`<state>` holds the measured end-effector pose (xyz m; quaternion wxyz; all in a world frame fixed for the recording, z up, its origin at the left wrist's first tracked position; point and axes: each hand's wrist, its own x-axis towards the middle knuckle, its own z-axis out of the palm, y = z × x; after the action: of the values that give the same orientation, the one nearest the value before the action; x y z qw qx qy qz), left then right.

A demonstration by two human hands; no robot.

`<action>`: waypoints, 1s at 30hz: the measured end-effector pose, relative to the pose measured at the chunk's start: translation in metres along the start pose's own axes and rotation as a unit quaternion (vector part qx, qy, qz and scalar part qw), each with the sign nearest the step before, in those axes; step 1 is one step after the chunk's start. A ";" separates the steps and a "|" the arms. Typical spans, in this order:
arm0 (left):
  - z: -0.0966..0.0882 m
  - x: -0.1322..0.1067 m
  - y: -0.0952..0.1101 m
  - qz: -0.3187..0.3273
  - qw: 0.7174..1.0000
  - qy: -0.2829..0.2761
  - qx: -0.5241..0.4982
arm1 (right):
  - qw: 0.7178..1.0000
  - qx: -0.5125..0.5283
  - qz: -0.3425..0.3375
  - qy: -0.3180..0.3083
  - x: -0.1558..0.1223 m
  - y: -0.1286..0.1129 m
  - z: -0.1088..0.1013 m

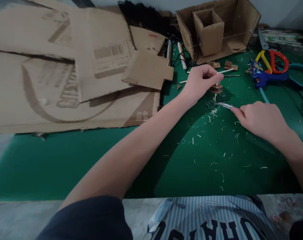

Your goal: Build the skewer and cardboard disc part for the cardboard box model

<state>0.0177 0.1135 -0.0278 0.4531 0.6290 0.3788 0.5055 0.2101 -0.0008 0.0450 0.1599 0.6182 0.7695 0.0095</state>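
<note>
Near the back of the green table, my left hand (200,81) pinches a thin wooden stick (215,97) that passes through a small round brown piece (216,89), seemingly layered cardboard. The stick's lower end points down at the tabletop. My right hand (262,120) is closed around a craft knife (225,105), its blade reaching left to just below the stick's tip. Whether blade and stick touch, I cannot tell. Pale curled shavings (213,112) lie below the tip and scatter toward the front edge.
Flattened cardboard sheets (101,53) cover the left side. An open cardboard box (231,36) stands at the back. To the right lie red-and-yellow-handled scissors (278,63) and a blue glue gun (270,77) with a cord. Loose sticks (227,70) lie behind my left hand.
</note>
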 end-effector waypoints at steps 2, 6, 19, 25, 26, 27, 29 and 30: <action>0.000 0.000 0.001 0.002 1.000 0.004 0.001 | 1.000 0.007 0.016 0.026 0.004 0.001 0.002; 0.000 -0.002 0.004 0.002 1.000 0.008 0.011 | 0.997 0.008 0.023 0.073 0.014 -0.003 0.008; 0.001 -0.001 0.002 0.007 1.000 0.012 0.003 | 1.000 -0.002 -0.019 -0.004 0.011 -0.009 0.001; 0.002 -0.002 0.005 -0.001 1.000 0.011 0.010 | 0.998 -0.004 0.003 0.060 0.011 -0.008 0.004; 0.002 -0.002 0.005 -0.002 1.000 0.014 0.017 | 0.998 -0.006 0.009 0.067 0.012 -0.010 0.005; 0.002 -0.002 0.005 -0.002 1.000 0.017 0.023 | 0.997 -0.009 0.014 0.070 0.013 -0.011 0.006; 0.002 -0.002 0.005 -0.001 0.999 0.022 0.026 | 0.997 -0.013 0.020 0.068 0.013 -0.014 0.006; 0.002 -0.002 0.004 0.000 0.999 0.022 0.024 | 0.998 -0.014 0.021 0.064 0.013 -0.016 0.006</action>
<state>0.0190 0.1101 -0.0244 0.4290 0.6284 0.4008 0.5103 0.1940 0.0068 0.0331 0.1187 0.6302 0.7648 0.0628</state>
